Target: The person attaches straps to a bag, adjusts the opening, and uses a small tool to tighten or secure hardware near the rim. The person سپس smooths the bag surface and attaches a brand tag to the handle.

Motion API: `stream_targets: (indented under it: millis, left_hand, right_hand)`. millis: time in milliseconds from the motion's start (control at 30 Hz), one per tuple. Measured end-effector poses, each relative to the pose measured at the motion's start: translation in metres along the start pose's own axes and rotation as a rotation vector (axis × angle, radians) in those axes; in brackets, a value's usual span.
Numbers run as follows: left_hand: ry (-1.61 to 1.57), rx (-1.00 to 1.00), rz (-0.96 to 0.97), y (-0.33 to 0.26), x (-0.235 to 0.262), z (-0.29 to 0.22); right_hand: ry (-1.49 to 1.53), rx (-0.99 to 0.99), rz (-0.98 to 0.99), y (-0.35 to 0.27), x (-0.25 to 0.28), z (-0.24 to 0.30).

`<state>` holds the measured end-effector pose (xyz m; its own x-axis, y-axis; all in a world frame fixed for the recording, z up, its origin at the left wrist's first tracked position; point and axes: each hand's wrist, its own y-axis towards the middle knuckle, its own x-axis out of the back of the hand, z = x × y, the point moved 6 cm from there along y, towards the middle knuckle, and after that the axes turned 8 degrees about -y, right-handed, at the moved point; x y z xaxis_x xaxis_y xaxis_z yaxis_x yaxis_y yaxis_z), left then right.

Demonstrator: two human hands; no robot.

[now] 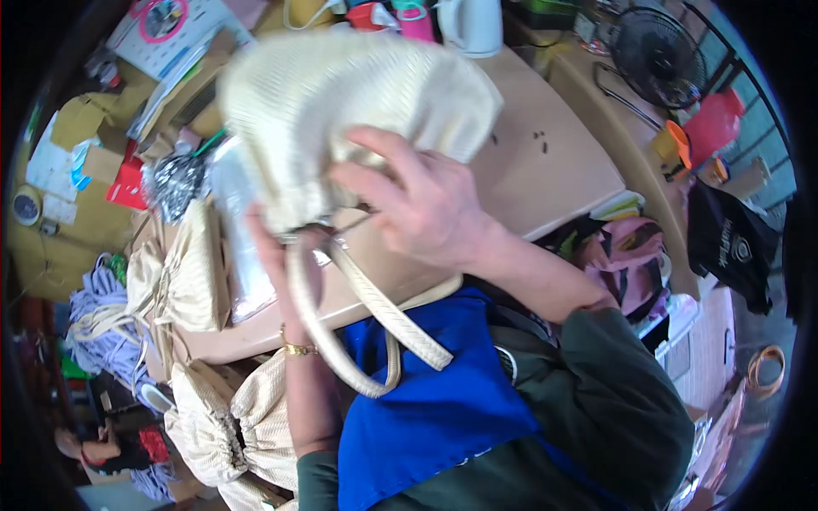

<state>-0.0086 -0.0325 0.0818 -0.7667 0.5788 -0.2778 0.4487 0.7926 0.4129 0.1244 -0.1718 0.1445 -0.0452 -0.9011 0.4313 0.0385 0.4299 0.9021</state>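
Observation:
A cream handbag point(290, 111) of ribbed, woven-looking material is held up over the table, blurred by motion at its top. Its two handles point(341, 341) hang toward my blue apron point(434, 400). With my left hand point(271, 255), a gold bracelet on its wrist, I grip the bag by its gathered end near the handles; part of this hand is hidden behind the bag. Against the bag's near side are the bent fingers of my right hand point(426, 204), closed on the material.
More cream bags point(196, 281) lie left on the table point(554, 162), others point(230, 417) below its edge. Clear plastic point(243, 230) lies under the held bag. A white jug point(473, 25) stands at the back, a black fan point(658, 58) far right. Another person point(111, 447) sits lower left.

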Motion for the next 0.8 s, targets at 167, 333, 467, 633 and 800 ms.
stream_targets:
  millis: [167,333,467,633,800]
  left_hand:
    - [0.014,0.543,0.187,-0.011,0.069,0.032]
    - [0.739,0.241,0.254,-0.01,0.019,0.018]
    - [1.105,-0.055,0.069,-0.01,0.032,0.047]
    - [0.501,0.05,0.063,-0.047,0.035,0.057]
    - [0.292,0.313,0.61,-0.083,-0.018,0.047]
  right_hand:
    - [0.267,-0.115,0.385,-0.055,-0.059,-0.029]
    - [0.526,-0.262,0.315,-0.045,-0.083,-0.007]
    - [0.561,-0.248,0.198,-0.034,-0.067,0.002]
    - [0.616,-0.434,0.152,-0.039,-0.065,-0.024]
    - [0.564,-0.622,0.753,-0.113,-0.157,-0.064]
